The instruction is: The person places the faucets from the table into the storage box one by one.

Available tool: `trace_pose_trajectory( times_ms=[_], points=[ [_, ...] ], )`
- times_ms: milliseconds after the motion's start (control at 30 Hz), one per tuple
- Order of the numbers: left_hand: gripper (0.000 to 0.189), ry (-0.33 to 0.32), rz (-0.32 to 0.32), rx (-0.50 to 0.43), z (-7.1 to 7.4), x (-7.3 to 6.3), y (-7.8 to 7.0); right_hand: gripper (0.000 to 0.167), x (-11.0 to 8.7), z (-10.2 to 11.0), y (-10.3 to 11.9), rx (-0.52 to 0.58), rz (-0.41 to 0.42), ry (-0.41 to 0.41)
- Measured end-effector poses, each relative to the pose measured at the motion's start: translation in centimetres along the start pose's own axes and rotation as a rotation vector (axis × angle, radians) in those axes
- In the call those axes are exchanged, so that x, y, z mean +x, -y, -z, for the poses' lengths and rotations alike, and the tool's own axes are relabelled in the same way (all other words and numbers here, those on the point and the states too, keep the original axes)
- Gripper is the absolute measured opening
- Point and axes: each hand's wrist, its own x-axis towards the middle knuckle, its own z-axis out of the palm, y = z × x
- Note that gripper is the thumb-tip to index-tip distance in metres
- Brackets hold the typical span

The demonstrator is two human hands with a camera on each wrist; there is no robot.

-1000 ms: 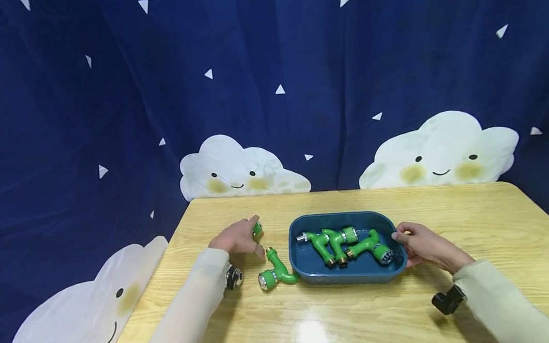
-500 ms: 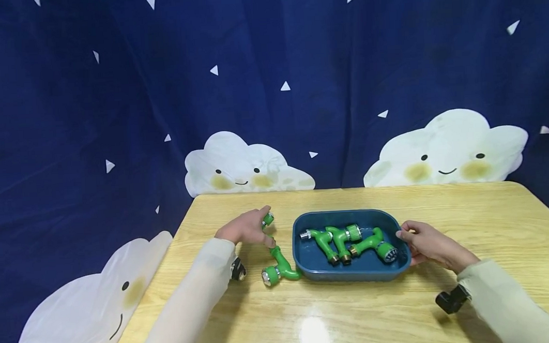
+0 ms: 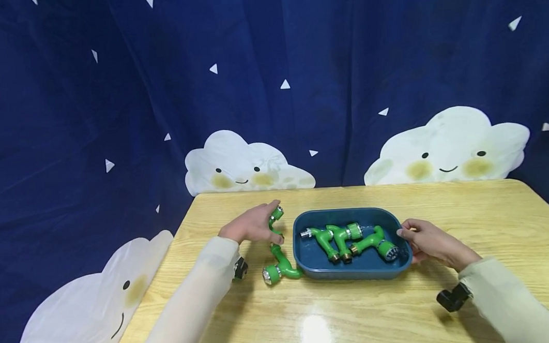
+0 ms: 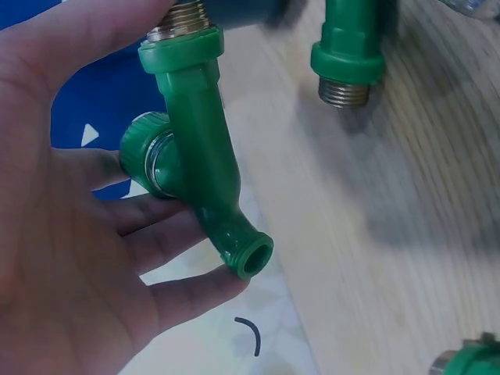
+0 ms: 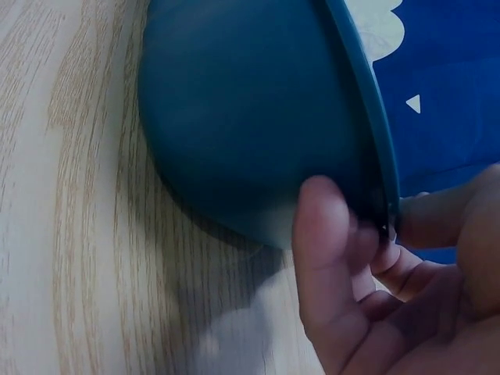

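Observation:
My left hand (image 3: pixel 253 224) holds a green tap (image 4: pixel 195 133) between thumb and fingers, above the table left of the bin. In the left wrist view the thumb lies at its brass threaded end, and fingertips touch the ribbed knob and the spout. On the right, my right hand (image 3: pixel 434 245) pinches the rim of a dark blue plastic bin (image 3: pixel 354 274), thumb on one side and fingers on the other. Inside the bin lie three green taps (image 3: pixel 325 245). One more green tap (image 3: pixel 285 267) rests on the table against the bin's lower left corner.
The light wood table (image 3: pixel 375 316) ends at a dark blue curtain (image 3: pixel 250 64) printed with white clouds and triangles. A further green piece (image 4: pixel 475 361) shows at the lower right edge of the left wrist view. Black wrist cameras (image 3: pixel 453 298) hang below both sleeves.
My left hand has moved right and slightly away from me, toward the bin, carrying the green tap. The right hand keeps its grip on the rim. The head view has shifted slightly.

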Motion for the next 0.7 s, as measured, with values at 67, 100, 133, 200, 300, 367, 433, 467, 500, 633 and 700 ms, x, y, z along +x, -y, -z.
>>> trace_pose_trajectory(
  times_ms=[67, 100, 133, 200, 300, 367, 433, 467, 500, 633, 700],
  points=[
    [0.109, 0.001, -0.004, 0.0, 0.0, 0.0, -0.2, 0.023, 0.0, 0.0, -0.1, -0.006, 0.001, -0.001],
    [0.109, -0.001, -0.007, -0.001, 0.1, 0.0, -0.3, 0.024, 0.0, 0.0, -0.2, -0.011, 0.003, -0.001],
    [0.109, -0.005, -0.01, -0.003, 0.1, 0.0, -0.3, 0.024, 0.1, 0.0, -0.2, -0.015, 0.001, -0.004],
    [0.108, -0.018, -0.021, -0.009, 0.2, 0.0, -0.5, 0.024, 0.1, 0.0, -0.2, -0.026, -0.002, -0.012],
    [0.108, -0.031, -0.036, -0.012, 0.5, -0.1, -0.9, 0.025, 0.0, -0.1, -0.1, -0.036, 0.0, -0.02],
    [0.109, -0.03, -0.044, -0.012, 0.6, -0.1, -1.1, 0.026, 0.0, -0.1, 0.1, -0.04, 0.003, -0.024],
    [0.109, -0.028, -0.053, -0.008, 0.7, -0.2, -1.3, 0.026, -0.1, -0.2, 0.1, -0.037, 0.004, -0.024],
    [0.11, -0.027, -0.058, -0.007, 0.7, -0.2, -1.4, 0.025, -0.1, -0.2, 0.2, -0.036, 0.004, -0.024],
    [0.11, -0.027, -0.064, -0.004, 0.8, -0.2, -1.5, 0.025, -0.1, -0.2, 0.2, -0.037, 0.006, -0.025],
    [0.112, -0.034, -0.09, 0.006, 1.3, -0.4, -2.4, 0.025, -0.1, -0.3, 0.2, -0.033, 0.013, -0.031],
    [0.114, -0.037, -0.098, 0.016, 1.7, -0.5, -2.9, 0.024, -0.1, -0.2, 0.2, -0.028, 0.02, -0.031]
  ],
)
